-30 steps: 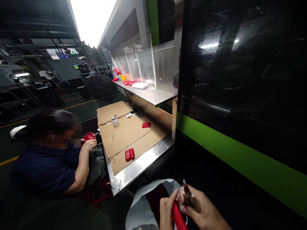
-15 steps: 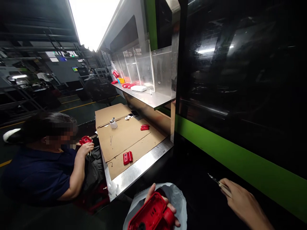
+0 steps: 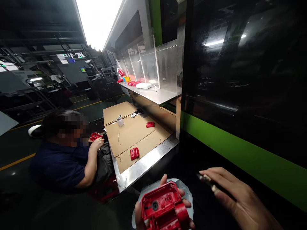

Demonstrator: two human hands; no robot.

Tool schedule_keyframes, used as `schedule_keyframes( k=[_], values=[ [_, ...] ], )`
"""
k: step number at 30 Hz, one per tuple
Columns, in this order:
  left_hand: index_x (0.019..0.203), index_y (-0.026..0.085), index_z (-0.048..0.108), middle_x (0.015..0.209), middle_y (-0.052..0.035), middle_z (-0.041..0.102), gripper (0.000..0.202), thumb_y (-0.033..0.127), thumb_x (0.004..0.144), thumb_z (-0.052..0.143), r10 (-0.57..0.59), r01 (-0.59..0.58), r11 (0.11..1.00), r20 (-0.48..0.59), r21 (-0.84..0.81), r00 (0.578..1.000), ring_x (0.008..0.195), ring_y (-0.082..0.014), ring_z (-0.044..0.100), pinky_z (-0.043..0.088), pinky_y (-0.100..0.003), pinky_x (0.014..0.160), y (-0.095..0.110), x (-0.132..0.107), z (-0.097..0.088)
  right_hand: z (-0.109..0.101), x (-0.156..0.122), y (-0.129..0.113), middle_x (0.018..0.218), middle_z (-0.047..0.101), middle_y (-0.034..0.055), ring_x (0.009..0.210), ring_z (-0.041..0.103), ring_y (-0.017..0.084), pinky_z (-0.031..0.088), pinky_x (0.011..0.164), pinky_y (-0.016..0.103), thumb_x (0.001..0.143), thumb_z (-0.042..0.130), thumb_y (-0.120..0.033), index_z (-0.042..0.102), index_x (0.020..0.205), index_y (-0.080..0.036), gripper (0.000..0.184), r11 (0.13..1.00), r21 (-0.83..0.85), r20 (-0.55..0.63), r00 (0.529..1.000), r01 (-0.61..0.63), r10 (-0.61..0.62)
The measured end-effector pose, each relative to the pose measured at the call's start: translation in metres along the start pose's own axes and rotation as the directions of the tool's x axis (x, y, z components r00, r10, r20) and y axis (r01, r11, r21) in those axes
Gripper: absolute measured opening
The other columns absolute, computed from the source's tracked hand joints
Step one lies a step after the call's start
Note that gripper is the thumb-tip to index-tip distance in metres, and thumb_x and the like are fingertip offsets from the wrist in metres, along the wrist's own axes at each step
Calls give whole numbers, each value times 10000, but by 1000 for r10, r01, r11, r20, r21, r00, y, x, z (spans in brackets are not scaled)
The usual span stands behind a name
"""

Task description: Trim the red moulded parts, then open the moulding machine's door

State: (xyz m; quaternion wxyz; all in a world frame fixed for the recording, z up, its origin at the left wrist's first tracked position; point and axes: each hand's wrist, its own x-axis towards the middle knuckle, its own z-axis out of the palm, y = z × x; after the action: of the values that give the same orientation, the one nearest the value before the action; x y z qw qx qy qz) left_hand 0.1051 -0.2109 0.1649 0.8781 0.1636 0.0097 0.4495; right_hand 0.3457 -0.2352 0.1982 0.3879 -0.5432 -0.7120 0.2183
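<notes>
Red housing (image 3: 160, 202) sat lower centre of frame, open side up to the camera, bottom end cut off by the frame edge. Left hand (image 3: 138, 213) was the nearer one, in contact: fingers wrapped around both sides, grasping it from beneath. Long axis of the upper tray ran lower left to upper right, slight tilt. Right hand (image 3: 240, 196) was lower right, apart from the housing; its fingers pinched a slender tool (image 3: 203, 177), blurred, exact type unclear. Tool tip pointed upper left, so the housing lay left of and below it, off the tip's line, with a dark gap between. Pale bag (image 3: 188, 187) showed behind the housing. Table (image 3: 148, 163) stood above left of both hands, two red parts (image 3: 134, 153) on it.
</notes>
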Motion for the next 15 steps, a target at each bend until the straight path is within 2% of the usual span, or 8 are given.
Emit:
schedule_keyframes(
  k=[2,4,5,8,10,13,15],
  values=[
    [1455,234,451,1341,-194,589,755,731,887,415,-10,8,998,-34,-67,999,1167,-345,594,488,-458,913,-3,0,-2,3,15,-22,1244,584,10,1103,568,166,493,944,246,980,547,-420,493,1361,-284,408,959,-94,53,963,269,-265],
    [1425,222,493,1359,-169,587,724,707,895,409,-9,-4,987,-80,-162,997,1133,-294,618,460,-390,955,-8,1,-2,9,30,-41,1158,646,-12,1036,563,176,479,904,277,908,673,-399,537,1328,-250,466,888,-193,92,909,418,-408],
    [1392,189,536,1371,-165,580,707,679,892,436,-2,-20,980,-109,-198,994,1157,-278,609,435,-367,995,-9,1,-2,13,37,-49,1133,664,-23,1007,555,181,463,883,301,888,700,-387,571,1287,-238,445,870,-231,100,900,437,-425],
    [1235,48,657,1411,-179,537,659,584,879,518,52,-87,974,-167,-208,985,1324,-253,490,344,-309,1106,-11,1,1,26,51,-65,1086,681,-28,940,538,185,411,836,356,887,690,-375,643,1140,-216,302,870,-275,149,912,410,-383],
    [1199,32,674,1372,-151,581,636,567,897,512,52,-81,972,-136,-218,989,1362,-228,450,323,-267,1125,-10,1,3,32,56,-69,1023,682,-18,900,529,186,386,810,372,892,673,-360,655,1081,-214,239,871,-282,212,912,402,-352],
    [1259,44,630,1236,-100,682,577,506,958,456,40,-46,950,-24,-309,999,1227,-173,568,335,-212,1105,-9,1,6,37,60,-71,945,666,-12,858,510,186,354,766,375,899,641,-329,653,1043,-217,183,857,-300,295,896,418,-333],
    [1210,49,671,1162,-84,717,531,469,982,441,33,-32,931,-2,-363,999,1116,-173,627,344,-218,1102,-9,0,8,38,62,-72,910,650,-14,843,497,184,338,749,375,901,628,-327,646,996,-212,151,847,-314,327,886,429,-328]
  ],
)
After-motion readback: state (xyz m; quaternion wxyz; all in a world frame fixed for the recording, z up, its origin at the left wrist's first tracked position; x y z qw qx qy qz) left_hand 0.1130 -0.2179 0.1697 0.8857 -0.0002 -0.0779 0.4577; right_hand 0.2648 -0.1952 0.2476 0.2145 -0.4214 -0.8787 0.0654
